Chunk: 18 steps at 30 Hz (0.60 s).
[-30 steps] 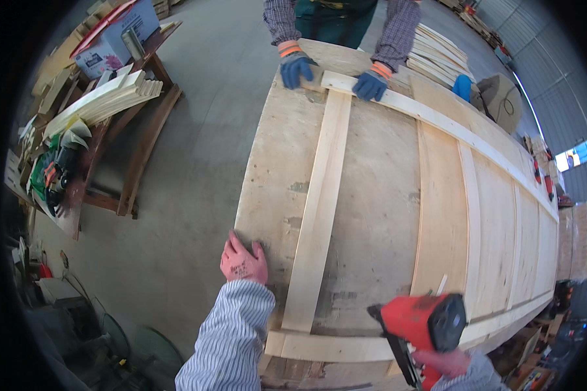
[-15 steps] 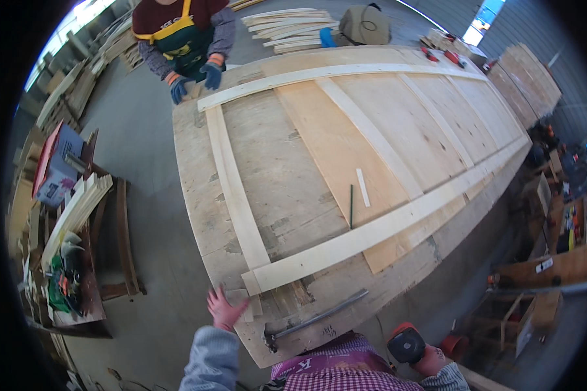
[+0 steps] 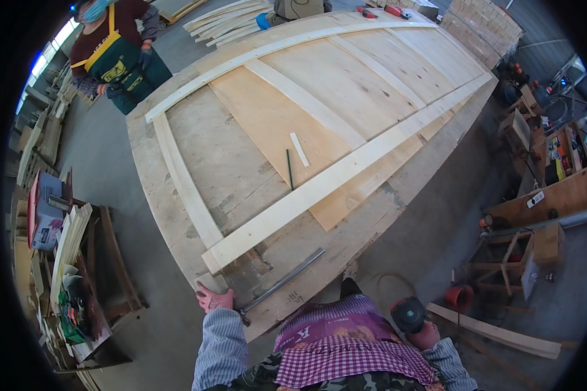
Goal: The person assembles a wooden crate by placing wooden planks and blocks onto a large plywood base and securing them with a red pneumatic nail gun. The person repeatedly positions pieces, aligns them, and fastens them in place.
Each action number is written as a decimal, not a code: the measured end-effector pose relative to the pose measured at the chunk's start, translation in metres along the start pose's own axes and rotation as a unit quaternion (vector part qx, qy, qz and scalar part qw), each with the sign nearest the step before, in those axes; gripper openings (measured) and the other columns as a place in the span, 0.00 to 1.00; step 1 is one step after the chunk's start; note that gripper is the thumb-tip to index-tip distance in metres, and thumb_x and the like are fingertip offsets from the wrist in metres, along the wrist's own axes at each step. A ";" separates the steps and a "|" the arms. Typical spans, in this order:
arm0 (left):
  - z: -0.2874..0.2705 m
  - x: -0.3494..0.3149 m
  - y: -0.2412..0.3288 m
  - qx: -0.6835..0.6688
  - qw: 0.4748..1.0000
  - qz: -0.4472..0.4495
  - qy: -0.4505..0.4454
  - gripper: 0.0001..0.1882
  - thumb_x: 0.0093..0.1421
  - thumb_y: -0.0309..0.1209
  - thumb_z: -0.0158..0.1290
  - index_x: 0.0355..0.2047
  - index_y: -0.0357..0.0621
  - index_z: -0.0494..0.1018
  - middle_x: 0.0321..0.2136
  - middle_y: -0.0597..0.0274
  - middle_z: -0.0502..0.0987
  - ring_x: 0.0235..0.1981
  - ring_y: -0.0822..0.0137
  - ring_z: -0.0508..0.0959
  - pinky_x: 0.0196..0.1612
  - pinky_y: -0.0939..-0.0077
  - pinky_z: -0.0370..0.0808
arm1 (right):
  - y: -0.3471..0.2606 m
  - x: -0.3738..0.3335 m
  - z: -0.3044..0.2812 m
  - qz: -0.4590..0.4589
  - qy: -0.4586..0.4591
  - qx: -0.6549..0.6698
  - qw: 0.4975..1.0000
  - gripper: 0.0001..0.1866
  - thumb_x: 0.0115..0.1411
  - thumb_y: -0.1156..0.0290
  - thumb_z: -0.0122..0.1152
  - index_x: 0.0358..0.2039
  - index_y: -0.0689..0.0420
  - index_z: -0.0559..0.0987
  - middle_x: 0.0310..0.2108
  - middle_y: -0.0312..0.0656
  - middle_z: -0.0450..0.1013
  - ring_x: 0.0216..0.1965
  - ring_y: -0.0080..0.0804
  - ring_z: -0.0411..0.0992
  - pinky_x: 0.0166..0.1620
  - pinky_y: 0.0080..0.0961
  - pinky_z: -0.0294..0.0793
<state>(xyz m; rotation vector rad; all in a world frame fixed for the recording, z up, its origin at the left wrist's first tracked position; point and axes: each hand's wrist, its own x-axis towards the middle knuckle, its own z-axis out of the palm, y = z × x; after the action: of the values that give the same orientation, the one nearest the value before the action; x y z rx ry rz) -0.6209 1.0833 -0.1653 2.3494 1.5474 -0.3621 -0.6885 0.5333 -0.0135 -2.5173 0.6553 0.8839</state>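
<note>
At the near left corner of the worktable (image 3: pixel 385 215), my left hand (image 3: pixel 214 298) has its fingers closed around a small pale wood block (image 3: pixel 212 283). Just right of it lies a metal-handled hammer (image 3: pixel 287 279), its head partly behind my sleeve. Low on the right, beside my apron, my right hand (image 3: pixel 426 335) grips a power tool (image 3: pixel 408 314) with a round black end; its exact kind is unclear. A ladder-like frame of pale wood strips (image 3: pixel 267 226) rests on the table, partly over a thin plywood sheet (image 3: pixel 336 202). The strips meet near my left hand.
A green pencil-like stick (image 3: pixel 289 169) and a short white strip (image 3: pixel 299 149) lie inside the frame. Across the table stands a co-worker (image 3: pixel 120 58) in a green apron. Stacked boards (image 3: pixel 72 241) are at left; a red bucket (image 3: pixel 460 297) and long plank (image 3: pixel 496 331) at right.
My left hand has gone from spread fingers beside the wood block to closing on it. The co-worker's hands have left the table. My view has shifted; the power tool stays in my right hand.
</note>
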 end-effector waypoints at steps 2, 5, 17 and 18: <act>0.000 -0.013 -0.003 -0.053 0.997 -0.064 0.003 0.63 0.41 0.43 0.68 0.70 0.54 0.39 0.65 0.40 0.51 0.65 0.44 0.56 0.66 0.54 0.57 | 0.017 0.018 -0.009 -0.010 -0.009 0.002 1.000 0.20 0.43 0.58 0.68 0.38 0.52 0.82 0.34 0.49 0.79 0.40 0.48 0.78 0.45 0.41 0.77; 0.012 -0.050 -0.011 -0.148 0.981 -0.110 0.053 0.63 0.39 0.43 0.68 0.70 0.53 0.41 0.64 0.40 0.54 0.64 0.45 0.58 0.66 0.53 0.57 | 0.045 0.056 -0.027 -0.026 -0.022 0.003 0.999 0.21 0.45 0.54 0.68 0.37 0.52 0.82 0.34 0.48 0.79 0.40 0.48 0.78 0.45 0.41 0.77; 0.127 -0.207 0.214 -0.134 0.955 0.244 0.097 0.61 0.34 0.38 0.67 0.68 0.47 0.47 0.62 0.41 0.55 0.62 0.41 0.58 0.64 0.51 0.58 | 0.095 0.196 -0.156 -0.010 -0.086 0.082 0.993 0.31 0.46 0.51 0.69 0.50 0.51 0.76 0.43 0.48 0.78 0.48 0.46 0.75 0.52 0.36 0.74; 0.127 -0.209 0.226 -0.117 0.965 0.228 0.061 0.61 0.35 0.39 0.67 0.68 0.47 0.46 0.62 0.40 0.54 0.62 0.41 0.57 0.64 0.51 0.58 | 0.095 0.203 -0.167 -0.024 -0.066 0.077 0.995 0.28 0.46 0.54 0.68 0.47 0.51 0.78 0.41 0.47 0.78 0.47 0.44 0.76 0.51 0.36 0.74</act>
<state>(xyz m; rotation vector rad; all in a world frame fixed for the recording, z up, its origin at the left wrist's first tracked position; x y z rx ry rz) -0.4989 0.7735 -0.1793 2.4726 0.9787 0.0720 -0.5204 0.3127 -0.0456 -2.3074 0.5942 0.9353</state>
